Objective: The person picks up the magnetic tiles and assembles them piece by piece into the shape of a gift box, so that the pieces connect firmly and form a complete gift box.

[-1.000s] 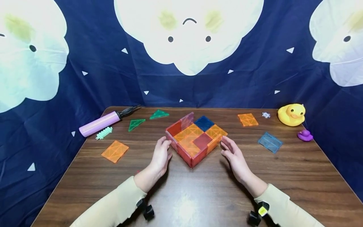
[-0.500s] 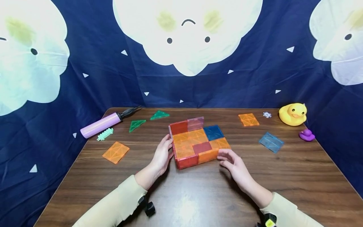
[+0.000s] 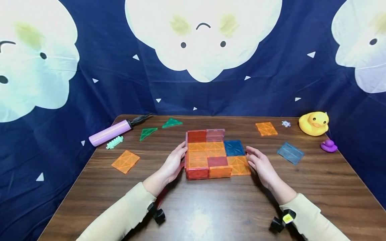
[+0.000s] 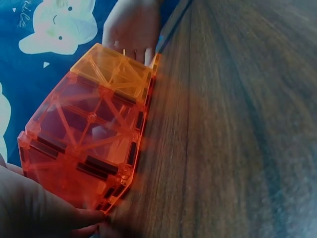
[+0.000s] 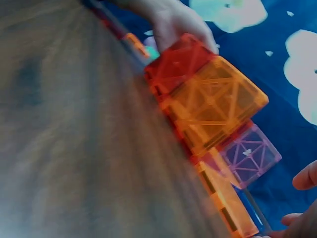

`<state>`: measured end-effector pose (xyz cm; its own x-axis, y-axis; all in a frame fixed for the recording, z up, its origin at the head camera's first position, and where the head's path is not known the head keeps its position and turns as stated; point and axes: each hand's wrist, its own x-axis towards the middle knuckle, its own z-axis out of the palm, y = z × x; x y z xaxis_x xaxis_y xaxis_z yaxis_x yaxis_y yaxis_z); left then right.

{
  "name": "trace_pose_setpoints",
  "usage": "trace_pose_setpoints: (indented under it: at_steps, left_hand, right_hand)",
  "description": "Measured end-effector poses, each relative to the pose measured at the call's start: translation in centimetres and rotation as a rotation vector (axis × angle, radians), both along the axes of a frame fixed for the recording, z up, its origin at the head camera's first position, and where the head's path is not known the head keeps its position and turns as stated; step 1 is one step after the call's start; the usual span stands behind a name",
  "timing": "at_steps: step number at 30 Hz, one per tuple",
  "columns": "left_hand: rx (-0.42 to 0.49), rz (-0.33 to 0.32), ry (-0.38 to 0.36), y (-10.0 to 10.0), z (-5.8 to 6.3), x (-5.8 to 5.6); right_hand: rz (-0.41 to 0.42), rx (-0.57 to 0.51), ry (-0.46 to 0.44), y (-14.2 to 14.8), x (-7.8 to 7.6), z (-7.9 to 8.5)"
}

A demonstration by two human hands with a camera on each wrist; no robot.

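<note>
A tray-like build of translucent magnetic tiles [image 3: 197, 157] lies on the table, its floor made of orange, red and blue squares. Red and orange tiles stand upright along its front, red and pink ones along its back. My left hand [image 3: 173, 164] rests its fingers against the build's left wall; in the left wrist view that hand [image 4: 39, 208] lies along the red end wall. At the right end, my right hand [image 3: 263, 169] has its relaxed fingers by the edge of the blue tile [image 3: 234, 148] and the orange corner tile [image 3: 239, 165]. Part of the left wall is hidden.
Loose orange tiles [image 3: 125, 162], green triangles [image 3: 148, 134] and a blue tile [image 3: 291, 153] lie around. A purple pump [image 3: 110, 133] and a mint toy piece [image 3: 115, 142] are at left. At right sit a yellow duck [image 3: 313, 124], a purple duck [image 3: 329, 146] and a chip [image 3: 285, 124].
The tile build has turned counterclockwise, from a corner pointing toward me to a straight front side. My right hand has moved from its front right to its right end; the left stays alongside.
</note>
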<state>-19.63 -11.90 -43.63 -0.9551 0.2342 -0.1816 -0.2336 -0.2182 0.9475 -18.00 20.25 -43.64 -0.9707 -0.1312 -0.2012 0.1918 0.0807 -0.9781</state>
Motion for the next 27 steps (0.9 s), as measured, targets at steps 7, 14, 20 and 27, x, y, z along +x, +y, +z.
trace_pose_setpoints:
  at_steps: [7,14,20,27]
  left_hand:
    - [-0.013,-0.014,0.006,0.1,-0.2,-0.3]
    - [-0.033,-0.019,0.004,-0.1,0.0,-0.4]
    - [-0.034,-0.023,0.001,-0.2,0.1,-0.4]
    - [-0.041,-0.027,-0.007,-0.1,0.2,-0.4]
  right_hand:
    - [-0.03,-0.153,-0.087,0.4,-0.7,0.2]
    - [-0.133,-0.32,-0.123,0.8,-1.2,0.0]
    - [-0.198,-0.492,-0.187,0.7,-1.9,0.0]
    - [-0.11,-0.659,-0.273,0.1,-2.8,-0.2]
